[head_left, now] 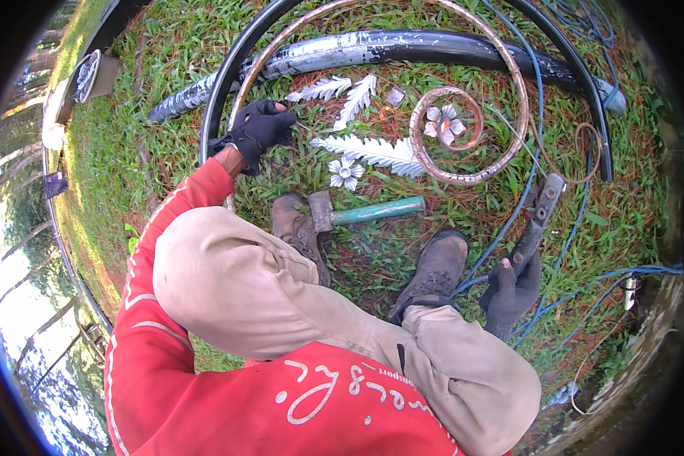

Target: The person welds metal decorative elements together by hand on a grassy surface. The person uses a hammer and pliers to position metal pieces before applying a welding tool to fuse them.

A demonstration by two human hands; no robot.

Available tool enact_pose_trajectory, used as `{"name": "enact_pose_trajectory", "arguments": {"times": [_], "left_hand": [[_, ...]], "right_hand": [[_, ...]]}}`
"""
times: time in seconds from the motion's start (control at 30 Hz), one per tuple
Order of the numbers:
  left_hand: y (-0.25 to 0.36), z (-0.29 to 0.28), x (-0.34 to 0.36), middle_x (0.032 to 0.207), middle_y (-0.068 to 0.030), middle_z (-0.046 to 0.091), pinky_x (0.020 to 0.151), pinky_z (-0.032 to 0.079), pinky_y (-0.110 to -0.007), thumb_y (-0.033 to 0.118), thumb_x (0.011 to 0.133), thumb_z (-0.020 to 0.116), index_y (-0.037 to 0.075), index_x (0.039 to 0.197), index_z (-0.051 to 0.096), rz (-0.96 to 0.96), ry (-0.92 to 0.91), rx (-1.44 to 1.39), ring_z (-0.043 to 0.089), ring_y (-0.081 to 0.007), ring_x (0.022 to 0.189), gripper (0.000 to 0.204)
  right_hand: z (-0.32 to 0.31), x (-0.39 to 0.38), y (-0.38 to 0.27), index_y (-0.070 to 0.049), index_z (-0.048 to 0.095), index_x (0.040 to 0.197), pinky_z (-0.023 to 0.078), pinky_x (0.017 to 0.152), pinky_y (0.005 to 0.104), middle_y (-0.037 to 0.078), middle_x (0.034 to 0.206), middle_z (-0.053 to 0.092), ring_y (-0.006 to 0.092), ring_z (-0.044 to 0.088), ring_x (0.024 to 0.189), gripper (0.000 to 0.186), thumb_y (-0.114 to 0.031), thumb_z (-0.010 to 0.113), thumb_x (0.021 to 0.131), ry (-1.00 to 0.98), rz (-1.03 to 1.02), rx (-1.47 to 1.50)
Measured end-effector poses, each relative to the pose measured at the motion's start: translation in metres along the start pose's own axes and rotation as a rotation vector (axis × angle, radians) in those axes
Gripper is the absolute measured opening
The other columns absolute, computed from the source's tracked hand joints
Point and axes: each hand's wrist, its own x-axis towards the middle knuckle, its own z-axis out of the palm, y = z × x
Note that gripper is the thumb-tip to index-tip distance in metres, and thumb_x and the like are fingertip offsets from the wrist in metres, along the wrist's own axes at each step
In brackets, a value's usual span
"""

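Note:
My left hand (262, 127), in a black glove with bare fingertips, is curled closed beside the rusty metal scroll (467, 178); whatever it holds is hidden. My right hand (515, 292), in a grey glove, grips a welding electrode holder (540, 216). From its jaws a thin rod (513, 129) slants toward the scroll's spiral. Inside the spiral lies a silvery metal flower (444, 125). Another metal flower (346, 172) rests on the grass below a long metal leaf (376, 152). Two smaller leaves, one an upright metal leaf (357, 99), lie nearer my left hand.
A hammer (380, 210) with a teal handle lies by my left boot (300, 232); my right boot (433, 266) stands to its right. A thick black-and-silver pipe (403, 47) and a curved black bar (232, 72) cross the far grass. Blue cables (536, 72) run along the right.

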Motion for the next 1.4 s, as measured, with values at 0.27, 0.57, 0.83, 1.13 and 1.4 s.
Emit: {"name": "enact_pose_trajectory", "arguments": {"times": [0.27,0.57,0.83,1.13,1.4], "left_hand": [[-0.011,-0.010,-0.011,0.079,-0.0082,0.073,0.071,0.054,-0.038,0.055,0.091,0.088,0.006,0.090,0.074,0.158,0.076,0.805,0.070,-0.0195,0.074,0.051],[-0.038,-0.011,-0.066,0.086,-0.0038,0.063,0.074,0.051,-0.037,0.024,0.091,0.077,0.003,0.125,0.061,0.368,0.195,0.595,0.062,-0.0160,0.079,0.044],[-0.051,0.048,-0.091,0.129,-0.0142,0.075,0.101,0.057,-0.048,0.012,0.094,0.083,0.010,0.147,0.070,1.137,-0.435,0.909,0.072,-0.0347,0.114,0.055],[-0.075,0.068,-0.067,0.148,-0.0212,0.068,0.106,0.055,-0.057,0.024,0.091,0.084,0.011,0.153,0.066,1.123,-0.459,1.213,0.066,-0.0458,0.130,0.067],[-0.069,0.051,-0.049,0.139,-0.0202,0.076,0.104,0.060,-0.053,0.024,0.099,0.081,0.009,0.147,0.070,1.161,-0.532,1.110,0.075,-0.0424,0.123,0.051]], "right_hand": [[0.014,-0.005,-0.007,0.006,0.059,0.151,0.050,0.062,0.0273,0.005,0.098,0.066,0.0107,0.061,0.072,0.058,-0.004,0.078,0.097,0.032,0.018,-0.054],[0.021,0.000,-0.004,0.006,0.060,0.150,0.049,0.062,0.0268,0.003,0.095,0.067,0.0091,0.061,0.073,0.056,-0.002,0.078,0.097,0.002,0.070,0.016],[0.016,0.004,0.004,0.005,0.061,0.149,0.050,0.066,0.0271,0.004,0.098,0.068,0.0090,0.062,0.077,0.055,-0.002,0.078,0.098,0.010,0.086,-0.030],[0.016,0.001,0.005,0.004,0.064,0.144,0.049,0.065,0.0265,0.001,0.096,0.066,0.0073,0.060,0.076,0.051,-0.006,0.081,0.097,0.004,0.082,0.014],[0.007,0.006,0.015,0.007,0.056,0.156,0.049,0.065,0.0282,0.003,0.099,0.064,0.0110,0.061,0.075,0.063,-0.004,0.078,0.098,-0.039,0.034,-0.110]]}}
